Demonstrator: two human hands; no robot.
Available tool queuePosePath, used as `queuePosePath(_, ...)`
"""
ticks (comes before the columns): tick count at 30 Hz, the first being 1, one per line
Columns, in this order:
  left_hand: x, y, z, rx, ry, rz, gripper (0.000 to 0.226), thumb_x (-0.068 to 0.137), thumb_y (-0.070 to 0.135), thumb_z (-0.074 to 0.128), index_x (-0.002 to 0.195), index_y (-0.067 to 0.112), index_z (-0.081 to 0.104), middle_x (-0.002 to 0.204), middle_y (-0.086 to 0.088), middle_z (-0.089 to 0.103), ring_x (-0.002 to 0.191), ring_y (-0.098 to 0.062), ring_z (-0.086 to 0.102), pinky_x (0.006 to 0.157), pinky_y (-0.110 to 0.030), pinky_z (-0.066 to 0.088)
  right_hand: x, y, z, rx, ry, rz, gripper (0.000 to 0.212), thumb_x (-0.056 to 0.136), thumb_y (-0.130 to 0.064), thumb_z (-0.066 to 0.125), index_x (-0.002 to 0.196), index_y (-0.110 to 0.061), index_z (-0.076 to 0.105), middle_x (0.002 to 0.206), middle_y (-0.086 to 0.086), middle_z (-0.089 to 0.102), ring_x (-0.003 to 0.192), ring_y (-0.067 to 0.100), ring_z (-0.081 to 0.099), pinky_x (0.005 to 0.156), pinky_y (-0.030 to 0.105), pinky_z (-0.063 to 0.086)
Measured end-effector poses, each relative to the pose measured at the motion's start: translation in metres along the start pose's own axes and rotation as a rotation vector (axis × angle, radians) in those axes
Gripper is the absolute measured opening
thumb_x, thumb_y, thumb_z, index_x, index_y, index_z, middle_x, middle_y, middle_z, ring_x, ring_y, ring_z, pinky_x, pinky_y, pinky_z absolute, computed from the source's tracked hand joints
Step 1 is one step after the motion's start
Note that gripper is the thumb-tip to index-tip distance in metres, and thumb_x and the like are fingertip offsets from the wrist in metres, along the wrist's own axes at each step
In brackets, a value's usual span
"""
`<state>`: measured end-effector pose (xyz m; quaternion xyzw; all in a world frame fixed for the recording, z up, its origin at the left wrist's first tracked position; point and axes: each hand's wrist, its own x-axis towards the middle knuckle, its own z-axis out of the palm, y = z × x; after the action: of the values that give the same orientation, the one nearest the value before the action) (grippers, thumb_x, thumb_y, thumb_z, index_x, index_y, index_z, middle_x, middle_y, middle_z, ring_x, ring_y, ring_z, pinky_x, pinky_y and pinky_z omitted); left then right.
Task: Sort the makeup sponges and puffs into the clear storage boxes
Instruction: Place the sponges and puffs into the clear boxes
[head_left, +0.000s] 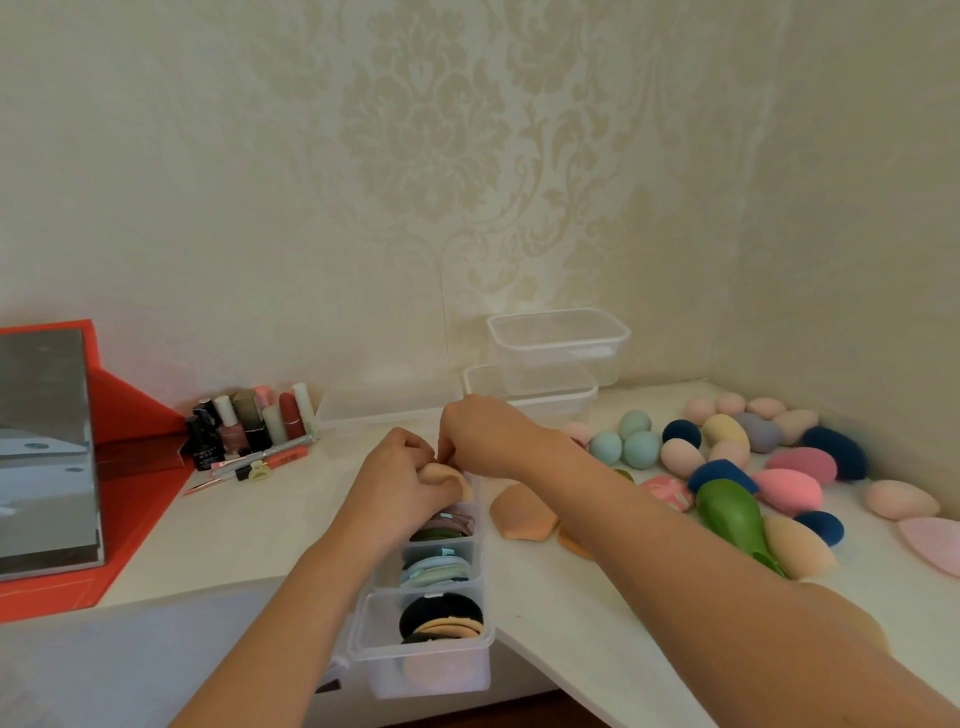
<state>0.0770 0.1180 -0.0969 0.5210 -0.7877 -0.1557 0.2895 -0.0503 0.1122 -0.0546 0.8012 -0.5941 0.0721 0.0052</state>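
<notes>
Puff (450, 475) over box (422, 652), gripped by left hand (400, 480), right hand (488, 436)

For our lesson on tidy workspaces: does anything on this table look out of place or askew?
Yes. The divided clear box sticks out past the table edge; its nearest section, full of round puffs, seems to overhang and could tip.
</notes>
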Motion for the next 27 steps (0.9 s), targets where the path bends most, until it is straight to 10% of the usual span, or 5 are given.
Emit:
queuePosePath(7, -0.002, 0.001, 0.0, 0.007, 0.02, -0.002, 0.019, 0.072, 0.025, 0.071, 0.087, 0.013, 0.074, 0.104, 0.005, 0.058, 0.09, -0.01, 0.053, 0.071, -0.02, 0.035, 0.001, -0.002, 0.01, 0.01, 0.072, 0.145, 0.018, 0.086, -0.018, 0.062, 0.099, -0.011, 0.073, 0.096, 0.011, 0.069, 0.086, 0.027, 0.065, 0.067, 0.029, 0.046)
queuePosePath(13, -0.004, 0.006, -0.002, 0.056, -0.064, -0.019, 0.015, 0.076, 0.029, 0.066, 0.082, 0.015, 0.065, 0.076, 0.0, 0.063, 0.076, -0.018, 0.057, 0.061, -0.03, 0.041, -0.013, 0.017, -0.004, 0.306, -0.172, 0.022, 0.023, 0.087, -0.01, 0.058, 0.101, -0.016, 0.075, 0.079, 0.008, 0.071, 0.056, 0.014, 0.059, 0.064, 0.025, 0.05)
queuePosePath(18, -0.002, 0.008, 0.0, 0.105, -0.093, -0.022, 0.016, 0.082, 0.035, 0.06, 0.092, 0.021, 0.057, 0.085, 0.003, 0.062, 0.08, -0.015, 0.056, 0.061, -0.028, 0.04, -0.06, 0.053, -0.047, 0.576, 0.105, 0.085, 0.01, 0.083, -0.009, 0.068, 0.09, -0.012, 0.075, 0.074, -0.001, 0.072, 0.051, 0.006, 0.059, 0.054, 0.007, 0.043)
queuePosePath(27, -0.002, 0.011, 0.003, 0.088, -0.116, -0.037, 0.026, 0.086, 0.046, 0.055, 0.103, 0.028, 0.063, 0.104, 0.004, 0.064, 0.094, -0.015, 0.057, 0.083, -0.033, 0.047, -0.12, 0.142, -0.061, 0.002, -0.187, 0.373, 0.018, 0.076, -0.011, 0.073, 0.093, -0.018, 0.072, 0.094, 0.0, 0.069, 0.081, 0.017, 0.064, 0.066, 0.022, 0.05)
